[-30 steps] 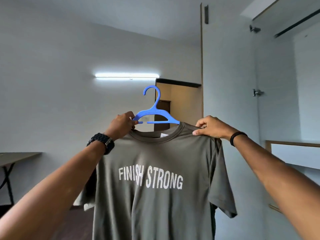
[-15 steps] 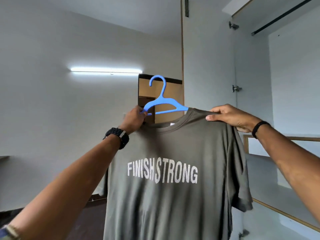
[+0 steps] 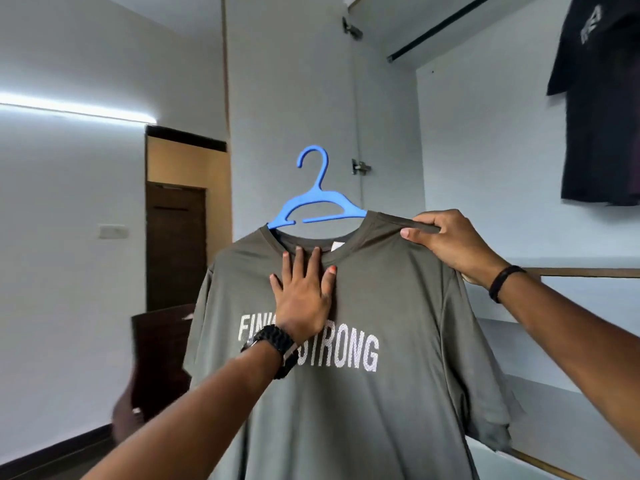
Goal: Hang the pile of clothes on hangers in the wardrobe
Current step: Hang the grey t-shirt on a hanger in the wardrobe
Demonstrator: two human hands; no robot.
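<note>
Olive T-shirt [image 3: 346, 393] on a blue hanger [image 3: 320, 206], held up. Right hand [image 3: 446, 242] pinches the shoulder; left hand [image 3: 303, 289] lies flat below the collar. Smooth fabric, then hook the wardrobe rail [image 3: 446, 27] at one o'clock.

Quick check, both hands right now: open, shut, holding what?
Left hand: open, fingers straight, flat against the chest of the olive T-shirt.
Right hand: pinches the T-shirt's shoulder over the blue hanger.
</note>
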